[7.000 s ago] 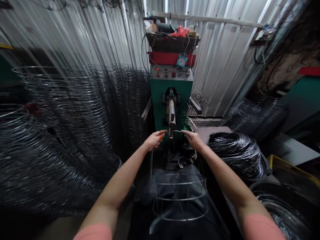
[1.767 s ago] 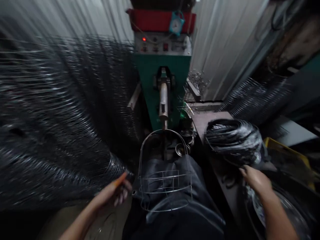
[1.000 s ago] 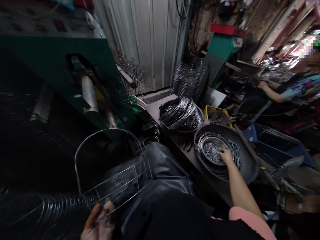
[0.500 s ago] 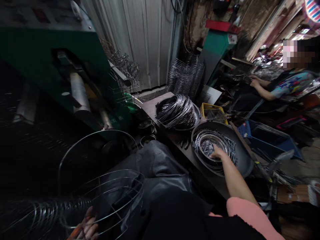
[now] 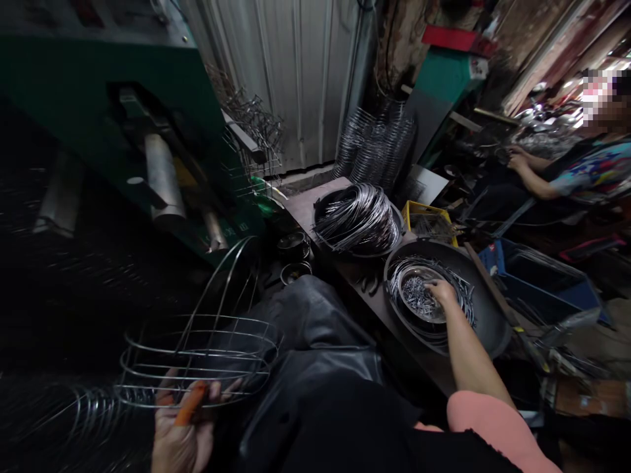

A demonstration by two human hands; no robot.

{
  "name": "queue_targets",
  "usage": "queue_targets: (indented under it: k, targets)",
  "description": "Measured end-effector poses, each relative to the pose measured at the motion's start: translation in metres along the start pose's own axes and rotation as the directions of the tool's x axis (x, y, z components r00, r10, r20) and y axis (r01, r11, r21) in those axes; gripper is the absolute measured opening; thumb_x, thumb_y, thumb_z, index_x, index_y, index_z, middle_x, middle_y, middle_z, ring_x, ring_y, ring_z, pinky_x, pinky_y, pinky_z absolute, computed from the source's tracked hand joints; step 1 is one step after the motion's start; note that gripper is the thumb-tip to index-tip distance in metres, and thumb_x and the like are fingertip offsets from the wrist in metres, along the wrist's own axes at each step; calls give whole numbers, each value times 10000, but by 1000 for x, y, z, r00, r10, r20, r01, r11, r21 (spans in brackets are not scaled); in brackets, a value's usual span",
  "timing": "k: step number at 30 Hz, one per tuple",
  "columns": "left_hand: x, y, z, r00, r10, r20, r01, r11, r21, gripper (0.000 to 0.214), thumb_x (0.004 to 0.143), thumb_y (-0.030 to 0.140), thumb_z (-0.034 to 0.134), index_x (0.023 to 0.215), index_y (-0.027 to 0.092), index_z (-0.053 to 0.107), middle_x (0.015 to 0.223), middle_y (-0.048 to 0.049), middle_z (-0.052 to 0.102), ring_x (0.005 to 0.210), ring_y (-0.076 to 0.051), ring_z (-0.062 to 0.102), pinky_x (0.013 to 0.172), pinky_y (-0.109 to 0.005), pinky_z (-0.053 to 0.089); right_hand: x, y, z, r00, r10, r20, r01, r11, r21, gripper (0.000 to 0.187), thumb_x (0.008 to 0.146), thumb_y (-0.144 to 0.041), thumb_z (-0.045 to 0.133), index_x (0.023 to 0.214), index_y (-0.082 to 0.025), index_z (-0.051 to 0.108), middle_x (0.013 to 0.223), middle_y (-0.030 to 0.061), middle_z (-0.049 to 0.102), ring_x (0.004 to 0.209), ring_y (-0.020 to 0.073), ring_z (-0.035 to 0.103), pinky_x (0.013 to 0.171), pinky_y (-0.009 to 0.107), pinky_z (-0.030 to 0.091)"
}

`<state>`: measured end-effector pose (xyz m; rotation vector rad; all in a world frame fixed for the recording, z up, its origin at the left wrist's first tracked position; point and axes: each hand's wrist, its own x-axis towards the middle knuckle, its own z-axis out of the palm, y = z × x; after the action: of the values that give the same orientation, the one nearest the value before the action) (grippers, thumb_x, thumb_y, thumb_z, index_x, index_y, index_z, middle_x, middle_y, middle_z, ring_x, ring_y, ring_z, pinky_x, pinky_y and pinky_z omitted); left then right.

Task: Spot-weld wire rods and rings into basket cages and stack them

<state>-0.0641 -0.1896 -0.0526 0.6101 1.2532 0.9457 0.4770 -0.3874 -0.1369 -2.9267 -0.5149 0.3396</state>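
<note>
My left hand (image 5: pixel 185 417), with orange wraps on its fingers, grips the rim of a round wire basket (image 5: pixel 197 358). The basket is tilted over my dark apron (image 5: pixel 320 368), and its tall wire handle stands up behind. My right hand (image 5: pixel 442 291) reaches into a round metal bowl (image 5: pixel 428 270), its fingers closed together at the small metal pieces (image 5: pixel 417 294). Whether a piece is between those fingers is too small to make out. The bowl sits within a ring of bent wires (image 5: pixel 466 295) in a large dark pan (image 5: pixel 486 322).
A coil of wires (image 5: pixel 359 217) fills another pan on the bench (image 5: pixel 305 200). A green machine (image 5: pixel 73 85) stands at left. Stacked wire rings (image 5: pixel 377 144) lean near the wall. A yellow crate (image 5: pixel 428 213) and blue crate (image 5: pixel 547 276) lie right; a seated person (image 5: pixel 572 174) works beyond.
My left hand has raised the basket and turned it, so its rings lie flatter and the handle has swung right. My right hand stays at the bowl, its fingers shifted. The view has turned slightly left.
</note>
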Motion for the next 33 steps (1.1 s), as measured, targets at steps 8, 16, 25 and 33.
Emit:
queue_targets:
  k: [8,16,25,33]
  targets:
    - [1,-15,-3,994,-84,63,91,988,-123,481,528,369,778,943,296,546,556,99,473,514,-73,466,554,-221,519,-20,-6,-6,990,119,82,-100,974,-201,169,701,-128,601,819,-77,711,836,164,691,804,236,637,670,274,452]
    - [14,-13,0,992,-128,18,130,983,-131,446,489,421,804,772,219,526,546,80,476,534,-79,467,498,-179,459,-49,-62,-33,1000,20,-15,-22,976,-215,295,796,-251,491,962,-79,664,1001,213,647,923,286,604,742,336,438]
    - [20,-16,12,995,23,96,3,965,-263,447,636,389,734,950,225,462,589,83,460,541,-73,484,591,-247,478,-166,-325,32,647,-755,104,293,372,881,284,721,-453,584,709,-172,621,591,-13,560,552,121,493,517,228,374]
    - [37,-7,8,988,134,75,-109,957,-269,402,700,367,687,982,224,439,609,82,470,527,-61,472,589,-245,481,-203,-409,41,507,-853,125,53,176,983,246,716,-408,616,656,-171,592,573,-32,516,529,92,428,495,214,326]
